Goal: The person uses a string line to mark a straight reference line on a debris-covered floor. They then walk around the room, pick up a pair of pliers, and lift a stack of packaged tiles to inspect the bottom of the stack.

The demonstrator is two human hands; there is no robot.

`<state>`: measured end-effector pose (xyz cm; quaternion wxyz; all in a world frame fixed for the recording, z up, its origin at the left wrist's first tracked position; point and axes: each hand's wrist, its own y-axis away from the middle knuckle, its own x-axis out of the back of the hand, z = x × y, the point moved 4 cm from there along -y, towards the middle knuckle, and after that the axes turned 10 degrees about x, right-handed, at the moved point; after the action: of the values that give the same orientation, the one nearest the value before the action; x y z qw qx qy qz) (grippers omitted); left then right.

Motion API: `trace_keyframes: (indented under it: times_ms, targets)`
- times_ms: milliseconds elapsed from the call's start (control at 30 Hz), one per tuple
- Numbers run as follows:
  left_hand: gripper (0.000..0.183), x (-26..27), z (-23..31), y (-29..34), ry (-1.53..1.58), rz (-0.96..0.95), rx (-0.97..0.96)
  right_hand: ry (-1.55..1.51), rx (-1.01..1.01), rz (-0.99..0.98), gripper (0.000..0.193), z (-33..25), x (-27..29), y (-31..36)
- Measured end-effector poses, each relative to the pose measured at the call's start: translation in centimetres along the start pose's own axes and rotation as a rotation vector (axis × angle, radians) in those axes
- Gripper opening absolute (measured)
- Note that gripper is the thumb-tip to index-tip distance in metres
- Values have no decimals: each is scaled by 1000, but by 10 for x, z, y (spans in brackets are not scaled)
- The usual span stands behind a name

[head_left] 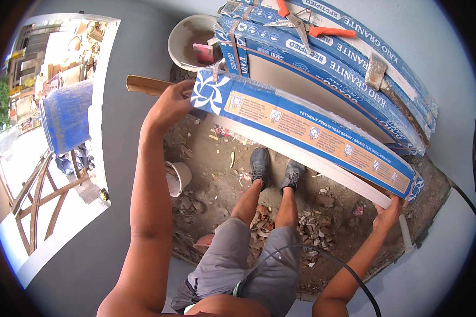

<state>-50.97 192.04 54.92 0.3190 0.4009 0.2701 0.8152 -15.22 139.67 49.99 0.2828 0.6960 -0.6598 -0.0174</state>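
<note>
In front of me, slanting from upper left to lower right, is a long, thin tile box (322, 132) of blue and tan printed cardboard, with pale tile edges (291, 155) showing along its near side. My left hand (170, 107) is closed around the box's left end, its fingertips partly hidden behind it. At the lower right end, my right hand (387, 214) grips the corner from beneath. A brown cardboard flap (147, 84) sticks out past my left hand. Just beyond, more blue tile boxes (312, 68) stand on edge against the wall.
Orange-handled snips (304, 27) and a hammer (376, 73) lie on the standing boxes. A bucket (182, 39) holding something pink stands at upper left, a smaller white bucket (181, 177) below it. Rubble (314, 230) litters the dirt floor. A black cable (333, 260) crosses near my legs.
</note>
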Motion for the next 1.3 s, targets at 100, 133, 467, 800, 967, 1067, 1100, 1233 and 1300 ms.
trace_keyframes:
  times_ms: [100,133,467,800,967,1067,1100,1233,1300]
  targets:
    - [46,1,-10,16,176,-69,144,3,43,111,40,-23,-19,23]
    - [48,8,-15,18,180,-49,129,13,52,140,40,-25,-18,26]
    - [54,29,-16,45,-152,42,176,47,72,-17,19,9,16,20]
    - [32,-3,-37,40,291,-113,389,184,-289,-194,50,-7,17,58]
    - [29,2,-76,33,322,-312,642,380,-468,-466,45,1,28,56]
    - [32,-4,-98,26,209,-460,833,522,-692,-652,39,19,41,45]
    - [33,-8,-100,27,153,-509,892,576,-729,-658,39,23,41,48]
    - [47,-29,-116,26,-210,-436,855,710,-859,-725,46,60,47,52]
    - [62,-28,-147,38,-278,-412,684,683,-848,-771,51,79,33,69]
